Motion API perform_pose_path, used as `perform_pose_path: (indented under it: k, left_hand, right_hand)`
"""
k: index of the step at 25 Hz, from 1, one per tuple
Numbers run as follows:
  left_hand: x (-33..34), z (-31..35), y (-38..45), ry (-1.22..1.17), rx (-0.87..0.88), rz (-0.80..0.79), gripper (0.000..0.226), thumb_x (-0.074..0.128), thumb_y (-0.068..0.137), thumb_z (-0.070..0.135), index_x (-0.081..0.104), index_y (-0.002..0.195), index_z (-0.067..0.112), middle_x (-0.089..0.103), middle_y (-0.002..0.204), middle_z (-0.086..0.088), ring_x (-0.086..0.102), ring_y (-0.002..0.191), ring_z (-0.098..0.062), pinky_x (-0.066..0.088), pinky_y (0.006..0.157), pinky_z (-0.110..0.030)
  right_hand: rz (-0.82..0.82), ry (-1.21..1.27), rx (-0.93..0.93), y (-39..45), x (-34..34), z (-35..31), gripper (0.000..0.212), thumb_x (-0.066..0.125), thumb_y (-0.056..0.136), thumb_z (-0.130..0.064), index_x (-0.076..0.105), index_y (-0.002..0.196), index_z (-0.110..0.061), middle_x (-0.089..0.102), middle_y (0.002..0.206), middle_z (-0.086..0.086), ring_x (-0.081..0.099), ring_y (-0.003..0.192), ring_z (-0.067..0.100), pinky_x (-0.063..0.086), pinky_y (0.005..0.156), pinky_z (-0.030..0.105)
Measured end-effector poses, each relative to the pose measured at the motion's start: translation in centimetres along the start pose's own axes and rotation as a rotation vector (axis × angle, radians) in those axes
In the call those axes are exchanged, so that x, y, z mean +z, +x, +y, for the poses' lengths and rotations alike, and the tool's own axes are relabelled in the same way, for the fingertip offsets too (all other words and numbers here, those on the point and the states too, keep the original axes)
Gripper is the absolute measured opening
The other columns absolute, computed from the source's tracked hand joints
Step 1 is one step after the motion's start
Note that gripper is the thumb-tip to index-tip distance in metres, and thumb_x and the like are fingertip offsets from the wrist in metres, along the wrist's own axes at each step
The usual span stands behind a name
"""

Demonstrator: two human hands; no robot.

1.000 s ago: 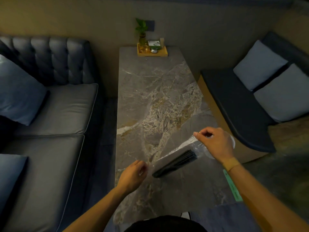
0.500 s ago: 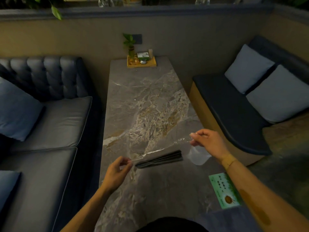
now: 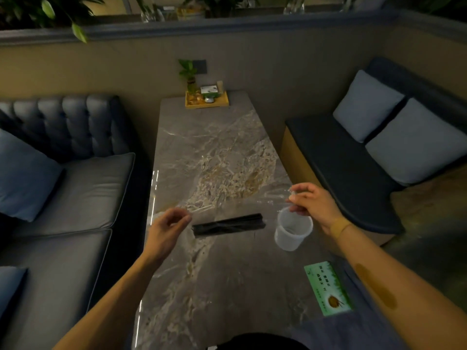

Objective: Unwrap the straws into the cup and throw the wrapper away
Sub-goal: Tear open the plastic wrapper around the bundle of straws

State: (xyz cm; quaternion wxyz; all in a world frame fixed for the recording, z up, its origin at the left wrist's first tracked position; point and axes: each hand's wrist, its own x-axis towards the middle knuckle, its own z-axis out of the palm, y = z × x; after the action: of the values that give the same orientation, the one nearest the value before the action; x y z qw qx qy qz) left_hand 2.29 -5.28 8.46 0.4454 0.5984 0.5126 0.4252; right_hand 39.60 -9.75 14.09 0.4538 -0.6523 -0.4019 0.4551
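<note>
change: the straws [image 3: 228,224] had levelled out, the wrapper [image 3: 235,202] stretched wider | my left hand [image 3: 168,228] and right hand [image 3: 312,203] each pinched an end | straws beside cup [image 3: 293,229], seemingly still wrapped, over tabletop [image 3: 222,286]

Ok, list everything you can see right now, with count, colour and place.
straws: one bundle, black, inside the wrapper, mid-table
wrapper: one, clear, stretched between both hands
cup: one, translucent white, right of the straws
card: one, green, near right table edge
tray: one, yellow, far table end, holding a small plant and items
table: one, grey marble, centre
sofa: one, grey, left
bench: one, dark, right
pillows: two, pale grey, on the bench
left hand: pinching the wrapper
right hand: pinching the wrapper
</note>
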Motion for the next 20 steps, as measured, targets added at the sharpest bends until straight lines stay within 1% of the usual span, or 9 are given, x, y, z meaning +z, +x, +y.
perform_pose_path:
  k: [2,4,8,10,12,15,17,20]
  left_hand:
    - [0.3,0.9,0.9,0.011,0.016,-0.012,0.006,0.073,0.084,0.019,0.073,0.086,0.024,0.073,0.081,0.011,0.064,0.072,0.004,0.048,0.067,-0.008]
    - [0.7,1.7,1.6,0.021,0.037,-0.02,0.007,0.073,0.084,0.021,0.073,0.086,0.028,0.073,0.083,0.011,0.064,0.075,0.003,0.049,0.069,-0.009]
    - [1.3,3.3,2.8,0.016,0.047,-0.039,0.01,0.072,0.085,0.017,0.073,0.087,0.027,0.073,0.087,0.006,0.066,0.083,-0.006,0.053,0.075,-0.02]
    - [1.7,4.3,3.0,0.022,0.05,-0.049,0.01,0.071,0.086,0.017,0.073,0.089,0.026,0.073,0.087,0.003,0.066,0.085,-0.013,0.053,0.079,-0.023]
    - [2.2,5.4,3.2,0.025,0.071,-0.059,0.01,0.07,0.087,0.015,0.073,0.09,0.024,0.072,0.086,0.0,0.066,0.083,-0.013,0.052,0.078,-0.02]
    - [2.9,6.9,3.5,0.04,0.119,-0.081,0.009,0.069,0.087,0.011,0.072,0.091,0.019,0.071,0.083,0.0,0.065,0.079,-0.009,0.051,0.076,-0.015]
    - [3.3,7.6,3.7,0.075,0.143,-0.092,0.013,0.069,0.087,0.011,0.072,0.091,0.023,0.071,0.082,0.001,0.065,0.078,-0.008,0.051,0.075,-0.014]
    - [3.8,8.4,4.0,0.123,0.183,-0.097,0.021,0.07,0.087,0.012,0.072,0.087,0.033,0.071,0.081,0.005,0.064,0.076,-0.005,0.049,0.073,-0.011]
  right_hand:
    - [0.026,0.023,-0.005,0.2,-0.5,0.2,0.024,0.067,0.086,-0.007,0.063,0.106,-0.018,0.075,0.088,0.006,0.07,0.066,0.014,0.055,0.061,0.024]
    - [0.052,0.042,-0.012,0.5,-0.9,0.4,0.024,0.065,0.086,-0.002,0.063,0.104,-0.018,0.074,0.089,0.006,0.068,0.064,0.012,0.054,0.059,0.023]
    - [0.051,0.029,-0.018,0.9,-1.6,1.1,0.022,0.063,0.086,-0.001,0.068,0.098,-0.018,0.072,0.094,0.007,0.068,0.072,0.018,0.054,0.06,0.024]
    - [0.041,0.042,-0.018,1.0,-1.9,1.4,0.022,0.063,0.086,0.0,0.069,0.097,-0.019,0.072,0.095,0.007,0.068,0.072,0.018,0.055,0.058,0.023]
    - [0.042,0.055,-0.016,1.0,-2.2,1.8,0.024,0.063,0.086,0.001,0.069,0.097,-0.019,0.071,0.096,0.006,0.067,0.071,0.016,0.056,0.058,0.024]
    - [0.05,0.072,-0.005,0.7,-2.7,2.6,0.026,0.062,0.086,0.003,0.069,0.103,-0.015,0.07,0.098,0.003,0.066,0.071,0.015,0.054,0.06,0.025]
    - [0.052,0.074,0.01,0.5,-2.9,3.0,0.028,0.062,0.085,0.003,0.069,0.107,-0.013,0.07,0.099,0.002,0.066,0.072,0.014,0.055,0.059,0.023]
    - [0.061,0.092,0.028,0.5,-3.1,3.6,0.031,0.061,0.085,0.005,0.068,0.109,-0.013,0.069,0.102,0.002,0.065,0.075,0.016,0.054,0.061,0.025]
